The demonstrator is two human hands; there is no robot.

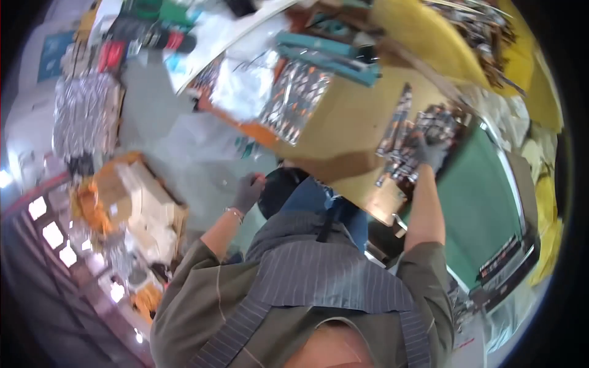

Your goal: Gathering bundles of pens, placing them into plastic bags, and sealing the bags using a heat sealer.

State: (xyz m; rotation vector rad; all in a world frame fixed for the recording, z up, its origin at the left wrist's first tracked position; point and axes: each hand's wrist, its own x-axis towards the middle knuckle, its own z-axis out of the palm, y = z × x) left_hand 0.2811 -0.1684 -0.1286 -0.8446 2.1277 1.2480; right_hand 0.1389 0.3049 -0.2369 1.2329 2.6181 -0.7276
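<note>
My right hand (pixel 433 152), in a grey glove, reaches onto a heap of slim dark-and-silver pieces with orange marks (pixel 437 122) on the right side of a tan board. Its fingers curl over some of them; the fingertips are partly hidden among the pieces. More of the same slim pieces (pixel 396 122) lie in a loose row just left of the heap. My left hand (pixel 248 191), also gloved in grey with bare fingertips, hangs low on the left with its fingers curled. Nothing shows in it. Beside it is a round black thing (pixel 281 191).
The tan work board (pixel 350 116) bears a teal tool-like bar (pixel 331 52) at its far edge. Left of it, an orange-edged tray (pixel 251 130) holds clear bags and slim pieces. A green panel (pixel 481 208) stands at right, yellow sacking (pixel 429 30) beyond. Cardboard boxes (pixel 147 202) lie left.
</note>
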